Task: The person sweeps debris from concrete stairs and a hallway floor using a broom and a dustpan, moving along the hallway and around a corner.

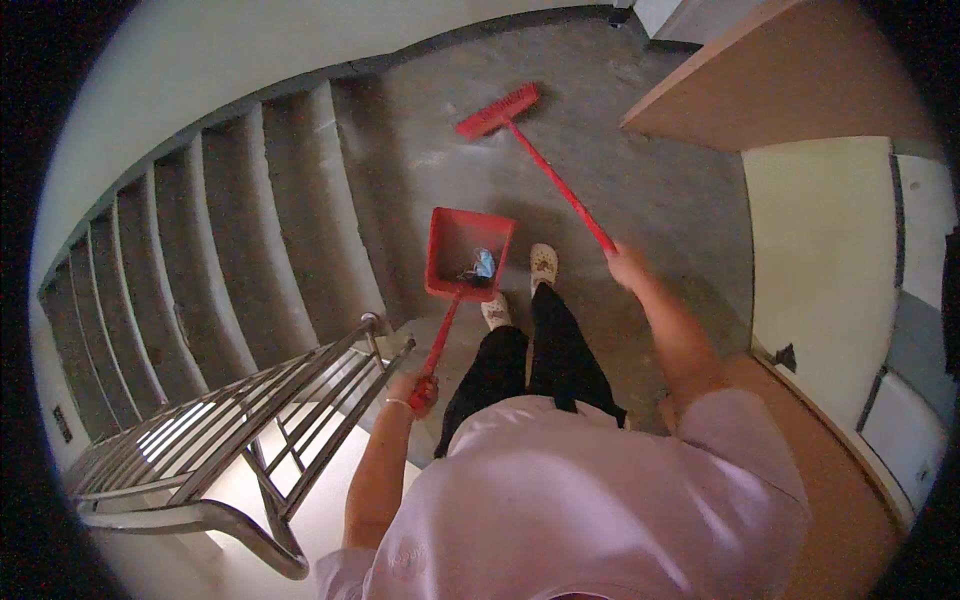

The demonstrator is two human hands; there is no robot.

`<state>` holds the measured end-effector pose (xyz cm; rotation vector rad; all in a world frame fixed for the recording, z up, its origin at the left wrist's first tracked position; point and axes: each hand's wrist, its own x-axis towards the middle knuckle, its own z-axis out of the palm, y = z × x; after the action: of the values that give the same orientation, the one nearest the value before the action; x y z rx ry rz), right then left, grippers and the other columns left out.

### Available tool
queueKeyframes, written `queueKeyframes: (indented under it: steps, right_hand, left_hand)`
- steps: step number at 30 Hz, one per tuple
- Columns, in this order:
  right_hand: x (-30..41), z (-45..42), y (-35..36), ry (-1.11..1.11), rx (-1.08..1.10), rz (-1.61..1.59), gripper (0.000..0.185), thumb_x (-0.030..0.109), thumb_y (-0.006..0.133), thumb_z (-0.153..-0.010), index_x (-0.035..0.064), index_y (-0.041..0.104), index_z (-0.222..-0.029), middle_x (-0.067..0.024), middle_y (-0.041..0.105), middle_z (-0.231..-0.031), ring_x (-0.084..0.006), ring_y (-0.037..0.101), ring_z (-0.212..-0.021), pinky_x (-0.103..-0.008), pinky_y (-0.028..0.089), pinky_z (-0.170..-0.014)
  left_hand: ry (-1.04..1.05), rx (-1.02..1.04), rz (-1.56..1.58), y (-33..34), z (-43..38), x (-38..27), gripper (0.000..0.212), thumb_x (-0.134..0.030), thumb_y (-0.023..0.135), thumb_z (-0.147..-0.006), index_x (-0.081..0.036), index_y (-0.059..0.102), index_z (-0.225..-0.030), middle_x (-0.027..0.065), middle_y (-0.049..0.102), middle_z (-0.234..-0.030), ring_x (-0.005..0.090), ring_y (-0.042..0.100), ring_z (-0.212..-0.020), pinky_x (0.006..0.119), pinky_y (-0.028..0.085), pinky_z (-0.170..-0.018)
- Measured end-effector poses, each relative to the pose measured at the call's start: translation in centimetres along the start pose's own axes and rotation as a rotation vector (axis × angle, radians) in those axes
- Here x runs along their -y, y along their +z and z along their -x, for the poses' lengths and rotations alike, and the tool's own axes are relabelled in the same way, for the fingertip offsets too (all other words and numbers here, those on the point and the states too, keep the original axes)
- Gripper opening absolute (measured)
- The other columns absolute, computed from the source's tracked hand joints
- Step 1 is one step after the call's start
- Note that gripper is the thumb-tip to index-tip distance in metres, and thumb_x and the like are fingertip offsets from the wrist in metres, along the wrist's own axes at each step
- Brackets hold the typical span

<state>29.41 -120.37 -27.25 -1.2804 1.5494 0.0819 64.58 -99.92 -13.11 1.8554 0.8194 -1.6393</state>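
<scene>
My left hand point(415, 391) is closed around the handle of a red long-handled dustpan point(433, 259). Inside the pan lie a crumpled light-blue item point(484, 263), which looks like a face mask, and some dark debris. My right hand point(626, 266) grips the red stick of a push broom point(497, 112). Its red bristled head is out ahead of me, above the dustpan in the picture and apart from it. Whether the bristles touch the floor is hard to tell.
Concrete stairs point(225, 247) run along the left, beside a metal railing point(300, 420) close to my left arm. I stand on a grey concrete landing point(645, 180). A brown panel point(780, 82) juts in at the upper right, and a pale yellow surface point(817, 247) stands at right.
</scene>
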Motion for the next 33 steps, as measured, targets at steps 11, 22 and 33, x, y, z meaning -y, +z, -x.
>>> queueKeyframes:
  steps: [11, 22, 33]
  right_hand:
    - [-5.2, 17.5, 3.2, 0.258, -0.009, -0.500, 0.031, 0.030, 0.039, -0.079, 0.0062, 0.045, -0.098, -0.0033, 0.044, -0.053, -0.0107, 0.038, -0.038, -0.0229, 0.030, -0.036]
    - [1.5, 12.1, 8.2, 0.287, 0.011, -0.395, 0.032, 0.035, 0.036, -0.079, 0.0054, 0.043, -0.068, -0.0038, 0.040, -0.045, -0.0151, 0.038, -0.035, -0.0286, 0.032, -0.035]
    - [-1.6, 29.6, 8.8, 0.743, 0.224, -0.561, 0.042, 0.048, 0.042, -0.073, 0.0078, 0.049, -0.086, -0.0017, 0.044, -0.055, -0.0140, 0.036, -0.042, -0.0268, 0.028, -0.040]
  left_hand:
    - [-0.071, 0.041, -0.232, 0.5, -6.7, -3.4, 0.013, -0.017, 0.045, -0.075, -0.007, 0.042, -0.066, 0.0041, 0.043, -0.048, 0.0137, 0.040, -0.036, 0.023, 0.034, -0.030]
    - [-0.072, 0.111, -0.515, 0.5, -12.7, -6.2, 0.016, -0.020, 0.048, -0.073, -0.009, 0.043, -0.062, 0.0050, 0.044, -0.050, 0.0174, 0.041, -0.038, 0.030, 0.032, -0.032]
    - [0.045, 0.153, -0.460, 2.8, -13.3, -7.1, 0.013, -0.017, 0.042, -0.076, -0.008, 0.040, -0.066, 0.0024, 0.038, -0.046, 0.0148, 0.035, -0.035, 0.029, 0.029, -0.033]
